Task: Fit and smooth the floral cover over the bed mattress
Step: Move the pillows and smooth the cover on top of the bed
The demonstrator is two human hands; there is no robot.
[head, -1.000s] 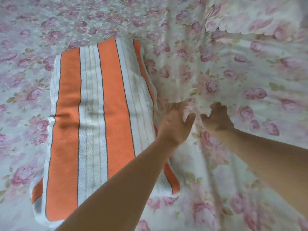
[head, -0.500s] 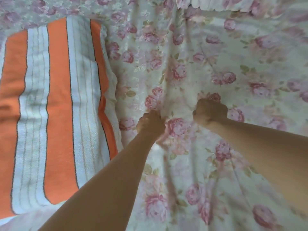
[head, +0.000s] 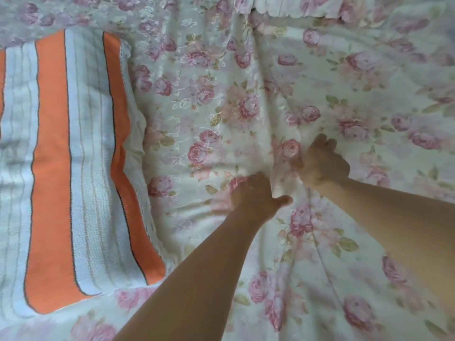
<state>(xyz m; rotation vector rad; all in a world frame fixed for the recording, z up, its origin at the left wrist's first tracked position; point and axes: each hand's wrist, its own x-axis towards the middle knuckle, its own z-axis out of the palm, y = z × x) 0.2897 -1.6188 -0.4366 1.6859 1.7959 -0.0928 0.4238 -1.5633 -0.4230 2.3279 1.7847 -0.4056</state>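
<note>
The floral cover (head: 221,112), cream with pink roses, lies wrinkled across the whole bed. A raised fold (head: 279,168) runs between my two hands. My left hand (head: 256,195) lies on the cover just left of that fold, thumb stretched out to the right, its fingers blurred against the fabric. My right hand (head: 322,163) is a little farther up and to the right, its fingers curled round a bunch of the cover beside a rose. Both forearms reach in from the bottom right.
An orange-and-white striped pillow (head: 54,168) lies on the cover at the left, its right edge about a hand's width from my left hand. A scalloped floral edge (head: 295,11) shows at the top.
My view has shifted, so the pillow sits lower left. Both hands reached forward and gripped the cover. Now the left hand's fist has loosened with the thumb out, and the right hand still grips.
</note>
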